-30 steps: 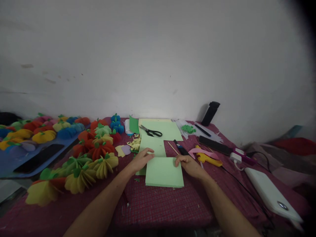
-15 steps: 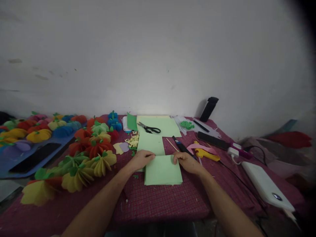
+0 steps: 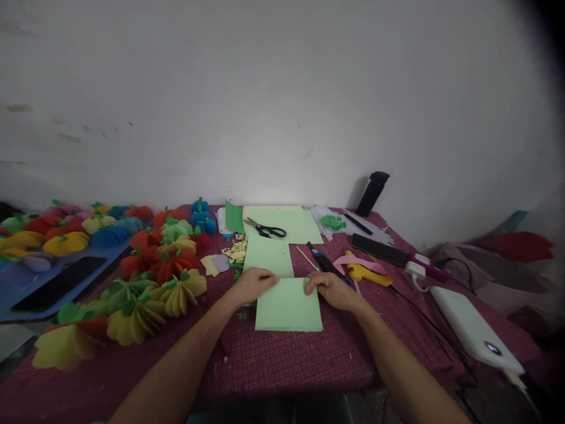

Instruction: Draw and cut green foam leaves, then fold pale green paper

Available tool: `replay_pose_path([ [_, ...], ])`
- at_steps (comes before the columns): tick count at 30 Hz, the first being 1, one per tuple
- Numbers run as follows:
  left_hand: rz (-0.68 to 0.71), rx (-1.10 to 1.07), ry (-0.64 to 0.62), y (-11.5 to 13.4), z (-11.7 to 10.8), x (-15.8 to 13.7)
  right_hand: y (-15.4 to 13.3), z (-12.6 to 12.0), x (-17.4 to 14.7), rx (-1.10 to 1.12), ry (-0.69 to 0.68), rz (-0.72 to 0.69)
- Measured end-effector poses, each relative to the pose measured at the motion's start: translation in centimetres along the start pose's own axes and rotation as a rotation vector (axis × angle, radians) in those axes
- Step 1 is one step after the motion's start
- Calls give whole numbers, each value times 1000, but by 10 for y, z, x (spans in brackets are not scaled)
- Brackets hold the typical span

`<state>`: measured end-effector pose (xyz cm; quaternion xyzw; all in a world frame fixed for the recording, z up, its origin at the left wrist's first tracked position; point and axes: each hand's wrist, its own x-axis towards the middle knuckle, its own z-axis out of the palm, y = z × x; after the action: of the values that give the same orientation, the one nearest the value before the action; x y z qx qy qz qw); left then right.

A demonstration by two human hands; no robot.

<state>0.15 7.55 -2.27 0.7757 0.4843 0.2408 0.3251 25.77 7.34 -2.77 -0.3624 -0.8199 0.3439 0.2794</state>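
A folded light-green paper lies near the front of the table, its layers showing as a thin stack. My left hand is closed at its upper left corner, the fingertips pressed on the top edge. At the upper right corner, my right hand pinches the paper, thumb on top and fingers behind. Another light-green sheet lies flat just beyond. Black-handled scissors rest on the larger pale-green sheets at the back.
Colourful paper pumpkins crowd the left side. Yellow paper scraps lie beside the sheets. To the right are a dark cutter-like tool, a yellow glue gun, a power strip, a white power bank and a black bottle.
The layers of the folded paper look more evenly lined up at the lower edge. Both hands keep their places at its top corners; the view has shifted slightly.
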Motion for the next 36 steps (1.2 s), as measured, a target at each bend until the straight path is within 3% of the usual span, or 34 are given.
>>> replay_pose_path([
  [20, 74, 94, -60, 10, 8, -4, -14, 3, -1, 34, -106, -44],
  [36, 21, 39, -67, 7, 13, -3, -14, 5, -1, 53, -145, 0],
])
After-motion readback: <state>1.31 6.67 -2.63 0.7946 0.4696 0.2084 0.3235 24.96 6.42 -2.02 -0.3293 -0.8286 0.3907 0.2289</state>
